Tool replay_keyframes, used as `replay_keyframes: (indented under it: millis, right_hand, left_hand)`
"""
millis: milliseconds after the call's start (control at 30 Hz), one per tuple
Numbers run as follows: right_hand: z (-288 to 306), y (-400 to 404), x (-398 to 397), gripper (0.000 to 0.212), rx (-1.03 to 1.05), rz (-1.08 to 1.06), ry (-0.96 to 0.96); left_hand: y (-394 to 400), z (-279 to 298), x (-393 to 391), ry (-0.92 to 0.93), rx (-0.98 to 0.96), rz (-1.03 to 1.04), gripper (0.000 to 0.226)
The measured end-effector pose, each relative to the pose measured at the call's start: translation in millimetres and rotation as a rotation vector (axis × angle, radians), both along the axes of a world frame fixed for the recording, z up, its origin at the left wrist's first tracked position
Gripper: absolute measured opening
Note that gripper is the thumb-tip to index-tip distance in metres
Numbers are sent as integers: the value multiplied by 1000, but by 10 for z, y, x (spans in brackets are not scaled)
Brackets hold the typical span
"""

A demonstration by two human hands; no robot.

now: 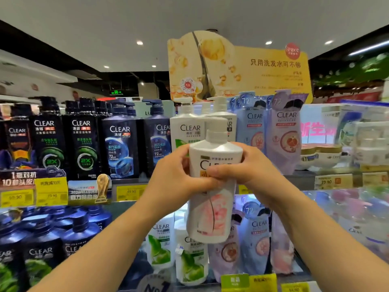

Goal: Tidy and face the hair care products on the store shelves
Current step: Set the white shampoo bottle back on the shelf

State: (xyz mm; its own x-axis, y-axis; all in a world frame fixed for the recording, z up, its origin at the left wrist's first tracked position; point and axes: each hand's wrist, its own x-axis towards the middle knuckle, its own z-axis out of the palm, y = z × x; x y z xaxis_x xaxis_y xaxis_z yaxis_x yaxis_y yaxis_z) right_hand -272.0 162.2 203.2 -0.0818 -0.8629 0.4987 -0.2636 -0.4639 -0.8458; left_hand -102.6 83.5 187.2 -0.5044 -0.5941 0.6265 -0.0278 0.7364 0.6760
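Note:
I hold a white CLEAR shampoo bottle with a pink flower print upright in front of the shelves, its label facing me. My left hand grips its left side and my right hand wraps round the right side, thumbs meeting across the label. Behind it on the upper shelf stand two white CLEAR pump bottles. Dark CLEAR bottles line the shelf to the left. Pale blue and lilac CLEAR refill pouches stand to the right.
The lower shelf holds blue pump bottles at left, white-green bottles in the middle and more pouches at right. Yellow price tags run along the shelf edge. A yellow cardboard sign rises above the top shelf.

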Motion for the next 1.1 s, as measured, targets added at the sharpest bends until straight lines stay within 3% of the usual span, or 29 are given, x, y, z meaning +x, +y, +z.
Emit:
replay_keyframes:
  millis: [100,167,233,333,433,567,767,967,1100]
  right_hand:
    - [104,43,-95,38,-22,-20,-28]
    - [187,63,-171,33,-21,-30,-22]
    - [259,72,-255,32,-10,-72,-12]
    - [351,83,-352,29,-26,-117,-24]
    - [428,66,-407,38,-41,-158,-3]
    - [479,11,-452,42,-35,-175,20]
    - [537,-23,-502,49,-21,-200,52]
    - [629,-62,-460,51,-13,-257,103]
    - [695,-104,-429,40,-24,-288,147]
  left_hand:
    - [-65,159,-60,-103,-21,-51,67]
    - [-162,295,-65,-229,-78,-33,87]
    - [-302,417,-66,-278,-176,112,104]
    - [-515,593,-113,-218,-332,414,92]
    - [-789,729,-250,-294,-381,513,92]
    - [-1023,786,-405,-491,-397,549,98]
    - [-1106,899,-484,-620,-429,570,82]
    - [-1017,948,-338,-615,-501,456,64]
    - [-914,904,-174,-544,-548,381,57]
